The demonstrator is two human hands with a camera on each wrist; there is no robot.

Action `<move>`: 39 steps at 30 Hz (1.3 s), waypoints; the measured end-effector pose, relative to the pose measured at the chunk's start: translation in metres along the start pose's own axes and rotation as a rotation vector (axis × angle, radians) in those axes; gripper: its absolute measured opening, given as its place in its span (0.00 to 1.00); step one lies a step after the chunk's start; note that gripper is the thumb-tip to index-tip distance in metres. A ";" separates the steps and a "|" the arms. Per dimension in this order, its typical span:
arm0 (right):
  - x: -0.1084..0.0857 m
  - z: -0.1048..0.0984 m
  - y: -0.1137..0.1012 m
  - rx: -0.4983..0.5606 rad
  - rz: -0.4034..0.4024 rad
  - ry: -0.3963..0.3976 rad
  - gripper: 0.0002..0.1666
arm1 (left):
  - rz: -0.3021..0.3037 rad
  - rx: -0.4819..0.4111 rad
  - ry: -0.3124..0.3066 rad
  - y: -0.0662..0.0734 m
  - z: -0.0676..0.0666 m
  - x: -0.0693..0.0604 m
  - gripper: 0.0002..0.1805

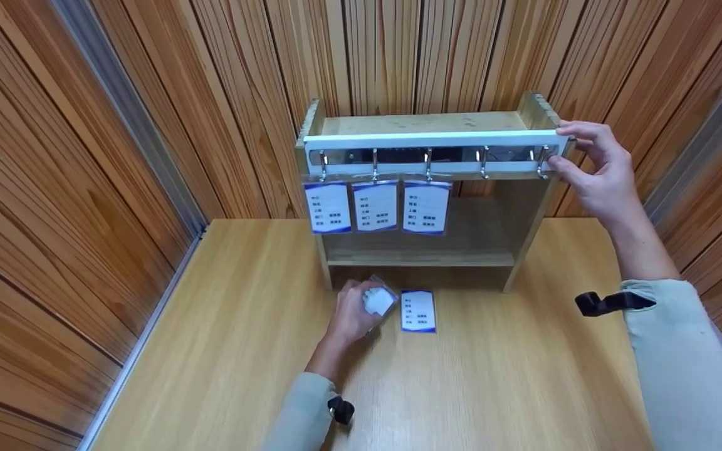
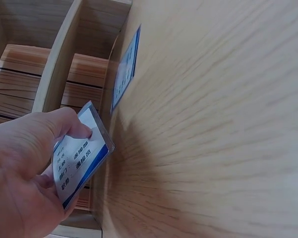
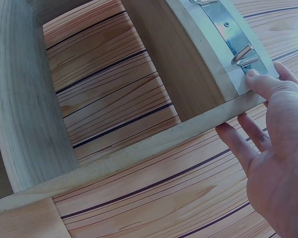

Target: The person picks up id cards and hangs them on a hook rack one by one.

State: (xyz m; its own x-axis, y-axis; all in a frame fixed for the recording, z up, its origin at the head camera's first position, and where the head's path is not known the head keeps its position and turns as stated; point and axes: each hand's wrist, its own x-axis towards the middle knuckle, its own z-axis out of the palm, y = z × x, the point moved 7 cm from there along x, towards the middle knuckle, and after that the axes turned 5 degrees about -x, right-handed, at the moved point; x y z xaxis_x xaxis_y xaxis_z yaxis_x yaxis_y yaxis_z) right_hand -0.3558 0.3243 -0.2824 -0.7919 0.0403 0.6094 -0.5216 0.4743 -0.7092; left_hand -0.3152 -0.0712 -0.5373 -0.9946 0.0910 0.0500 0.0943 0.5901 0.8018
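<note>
My left hand point(image 1: 356, 312) pinches a name badge point(image 1: 380, 302) in a clear sleeve, held tilted just above the table. The left wrist view shows its printed face point(image 2: 82, 153), with the thumb across an upper corner. Flat on the table to its right lies another name badge point(image 1: 418, 311). My right hand point(image 1: 600, 168) grips the right end of a white hook rail point(image 1: 398, 139), thumb on its front and fingers around the shelf's side. Three name badges point(image 1: 326, 207), point(image 1: 375, 205), point(image 1: 427, 208) hang from the left and middle hooks; the two right hooks point(image 1: 484, 163) carry nothing.
The hook rail runs along the upper front of a wooden shelf unit point(image 1: 420, 258) standing on the wooden table point(image 1: 492, 369). Wood-plank walls point(image 1: 261, 75) rise behind and on both sides. Black straps point(image 1: 615, 302) are on both sleeves.
</note>
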 end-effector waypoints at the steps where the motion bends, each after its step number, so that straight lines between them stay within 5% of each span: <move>1: 0.000 0.000 0.000 0.000 0.002 0.000 0.26 | 0.003 -0.002 -0.001 0.001 0.000 -0.001 0.31; 14: -0.002 0.000 -0.003 0.012 -0.019 0.000 0.26 | 0.003 -0.037 -0.027 0.015 0.001 -0.005 0.31; 28: -0.001 -0.001 0.000 -0.007 0.001 -0.006 0.26 | 0.048 -0.093 -0.062 0.048 0.007 -0.006 0.32; 39: -0.001 -0.001 0.000 -0.006 0.008 -0.008 0.27 | 0.179 -0.146 -0.068 0.076 0.011 -0.011 0.30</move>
State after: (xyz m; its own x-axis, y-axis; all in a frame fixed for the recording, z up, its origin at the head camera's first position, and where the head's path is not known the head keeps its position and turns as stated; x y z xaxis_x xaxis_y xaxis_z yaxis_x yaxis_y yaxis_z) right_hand -0.3549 0.3251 -0.2824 -0.7985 0.0366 0.6009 -0.5136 0.4793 -0.7116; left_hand -0.2971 -0.0183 -0.4839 -0.9570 0.2404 0.1623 0.2562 0.4382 0.8616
